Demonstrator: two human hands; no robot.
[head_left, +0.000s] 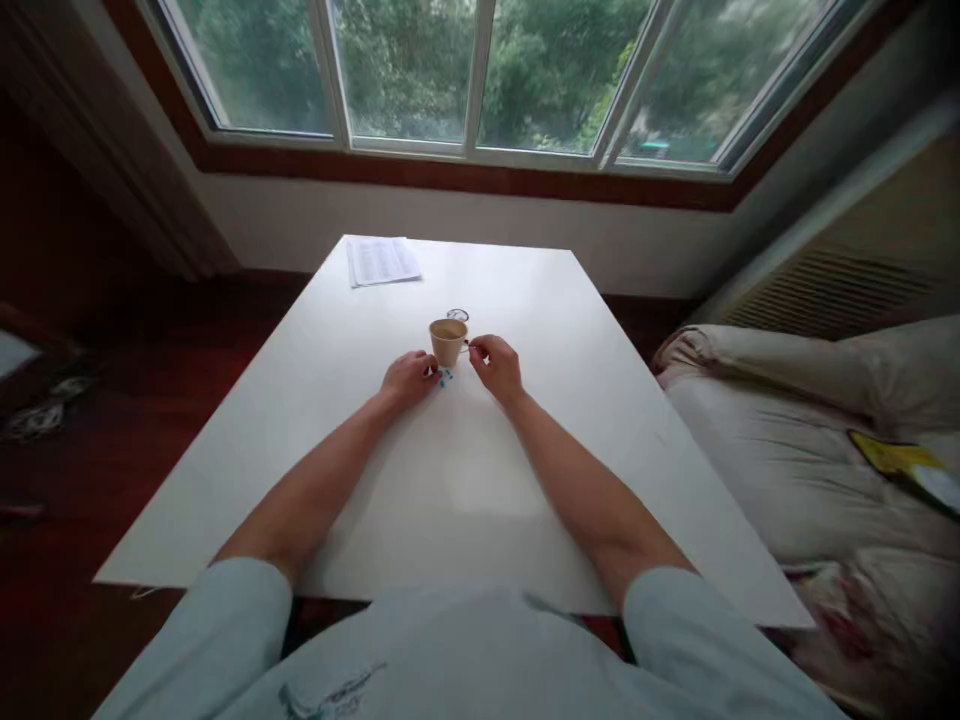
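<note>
A tan cup [448,345] stands upright near the middle of the white table [465,480]. At its left side lies my left hand [409,378], fingers curled, thumb and fingertips close to several tiny blue pieces [447,377] in front of the cup. Whether one is between those fingertips is too small to tell. My right hand [496,367] is to the right of the cup, its fingertips pinched together beside the cup's edge. Something thin and dark shows at these fingertips, but its kind is unclear. A thin dark loop [457,314] lies just behind the cup.
Printed sheets of paper [382,261] lie at the table's far left corner. A pale sofa [750,440] stands along the right, with a yellow and black item [900,465] on it. Beyond the table are a wall and a wide window [472,80].
</note>
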